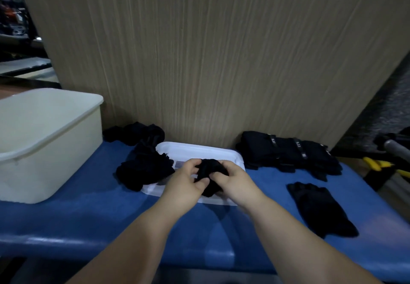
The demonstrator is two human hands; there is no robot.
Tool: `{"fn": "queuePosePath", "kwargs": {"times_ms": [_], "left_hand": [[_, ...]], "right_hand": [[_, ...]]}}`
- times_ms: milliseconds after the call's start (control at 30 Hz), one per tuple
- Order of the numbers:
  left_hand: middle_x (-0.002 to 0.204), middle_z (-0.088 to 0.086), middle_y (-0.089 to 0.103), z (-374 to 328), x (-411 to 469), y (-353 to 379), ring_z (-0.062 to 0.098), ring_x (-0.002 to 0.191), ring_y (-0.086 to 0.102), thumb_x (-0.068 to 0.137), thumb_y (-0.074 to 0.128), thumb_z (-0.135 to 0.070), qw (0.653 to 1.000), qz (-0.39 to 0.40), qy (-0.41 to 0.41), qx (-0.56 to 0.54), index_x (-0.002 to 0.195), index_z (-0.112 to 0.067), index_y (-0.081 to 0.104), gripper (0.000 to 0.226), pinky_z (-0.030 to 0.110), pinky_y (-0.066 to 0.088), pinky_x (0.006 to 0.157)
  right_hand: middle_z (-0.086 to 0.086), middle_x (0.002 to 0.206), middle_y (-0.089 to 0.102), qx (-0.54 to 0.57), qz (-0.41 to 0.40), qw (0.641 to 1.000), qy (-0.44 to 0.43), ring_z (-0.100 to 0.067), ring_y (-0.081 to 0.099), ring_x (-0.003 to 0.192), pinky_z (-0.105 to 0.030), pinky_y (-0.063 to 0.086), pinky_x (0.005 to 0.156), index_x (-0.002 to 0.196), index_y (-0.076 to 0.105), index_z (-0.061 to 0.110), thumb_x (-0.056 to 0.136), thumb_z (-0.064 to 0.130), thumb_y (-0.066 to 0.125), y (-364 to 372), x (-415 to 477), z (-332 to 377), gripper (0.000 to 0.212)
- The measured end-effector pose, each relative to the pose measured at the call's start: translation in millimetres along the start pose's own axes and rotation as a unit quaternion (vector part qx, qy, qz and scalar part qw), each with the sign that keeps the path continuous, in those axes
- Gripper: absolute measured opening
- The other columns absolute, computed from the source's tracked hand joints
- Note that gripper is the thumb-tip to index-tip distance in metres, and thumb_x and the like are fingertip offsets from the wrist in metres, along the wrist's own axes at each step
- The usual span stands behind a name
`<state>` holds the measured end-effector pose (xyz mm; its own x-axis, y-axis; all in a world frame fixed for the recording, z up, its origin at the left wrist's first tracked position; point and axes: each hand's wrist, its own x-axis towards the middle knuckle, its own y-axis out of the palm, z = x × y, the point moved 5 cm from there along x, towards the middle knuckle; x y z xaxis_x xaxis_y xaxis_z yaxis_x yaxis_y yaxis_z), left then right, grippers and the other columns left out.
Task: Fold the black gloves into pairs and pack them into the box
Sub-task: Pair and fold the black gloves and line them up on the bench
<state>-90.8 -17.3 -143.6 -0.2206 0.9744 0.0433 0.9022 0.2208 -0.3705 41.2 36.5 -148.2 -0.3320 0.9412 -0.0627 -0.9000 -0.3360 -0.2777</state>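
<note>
Both hands meet over the white lid (199, 150) in the middle of the blue table (88, 206). Between them is a black glove ball (209, 170). The left hand (188, 179) grips it from the 9 o'clock side, with its fingers curled tight and its thumb pressed on the front. The right hand (235, 184) grips it from the 3 o'clock side, and its fingers are curled round the cloth too. Neither hand is open at all.

This looks like the fold step, where two gloves get tucked into one pair. To do it well, keep the two gloves lined up. Pull the cuff over the bundle with one hand while the other hand holds the middle firm. Do not let go until the cuff sits snug, or the soft cloth will spring open.

At 9 o'clock from the hands lies a pile (144, 168) of bunched black gloves, partly on the lid. They may be pairs that are done. Further out at 9 o'clock stands the big white box (73, 155), and this pair should go there. At 2 o'clock is a flat stack (288, 153) of gloves. At 4 o'clock one glove (321, 210) lies flat alone. So there are many more gloves to fold.
</note>
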Motion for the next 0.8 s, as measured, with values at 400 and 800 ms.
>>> {"fn": "queuePosePath", "kwargs": {"times_ms": [400, 800], "left_hand": [[0.064, -0.014, 0.057, -29.6, -11.1, 88.9, 0.000, 0.059, 0.051, 0.084, 0.067, -0.012, 0.987, 0.150, 0.065, -0.007, 0.082, -0.023, 0.054, 0.017, 0.012, 0.036, 0.055], [0.055, -0.012, 0.042, -35.0, 2.5, 130.4, 0.010, 0.053, 0.037, 0.078, 0.064, -0.010, 0.986, 0.125, 0.104, 0.028, 0.066, -0.027, 0.040, 0.032, 0.026, 0.033, 0.052]], "right_hand": [[-0.011, 0.096, 0.062, 0.088, 0.058, 0.994, -0.043, -0.024, 0.060, 0.095, -0.043, 0.047, 0.091, 0.102, 0.056, -0.001, 0.070, 0.028, 0.069, -101.8, -77.6, -28.6, 0.045], [0.008, 0.076, 0.063, -0.093, -0.049, 0.989, -0.105, -0.009, 0.059, 0.076, -0.028, 0.050, 0.073, 0.074, 0.061, 0.025, 0.081, 0.006, 0.074, -145.0, -69.0, -43.8, 0.023]]}}
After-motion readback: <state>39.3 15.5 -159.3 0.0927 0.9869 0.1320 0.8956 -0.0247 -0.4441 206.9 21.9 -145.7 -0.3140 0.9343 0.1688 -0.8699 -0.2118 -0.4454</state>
